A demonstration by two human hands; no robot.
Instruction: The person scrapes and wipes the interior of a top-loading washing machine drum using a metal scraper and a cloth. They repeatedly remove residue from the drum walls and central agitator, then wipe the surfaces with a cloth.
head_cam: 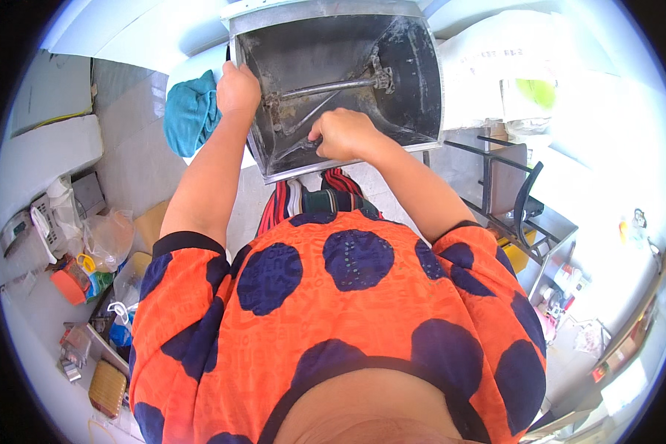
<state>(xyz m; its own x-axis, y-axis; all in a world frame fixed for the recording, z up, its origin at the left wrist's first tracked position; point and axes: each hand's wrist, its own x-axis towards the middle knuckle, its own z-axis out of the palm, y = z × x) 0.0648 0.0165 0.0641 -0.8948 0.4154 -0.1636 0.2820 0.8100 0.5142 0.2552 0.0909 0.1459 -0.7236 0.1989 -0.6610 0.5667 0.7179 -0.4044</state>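
A rectangular stainless-steel dough mixer tub (333,41) stands in front of me, its dark inner walls streaked with pale dried residue. A metal mixing shaft (327,87) crosses it, with clumps of residue at both ends. My left hand (237,89) grips the tub's left rim. Over the front part of the tub, my right hand (344,133) has its fingers curled downward near the inner front wall. Whether those fingers pinch anything is hidden. A thin angled mixer bar (311,114) runs just left of and behind the right hand.
A teal cloth (191,114) lies left of the tub on a white surface. White sacks (477,83) stand to the right, by a black-framed chair (505,183). Bags and household items (108,238) crowd the left side. Striped fabric (277,205) shows below the tub's front edge.
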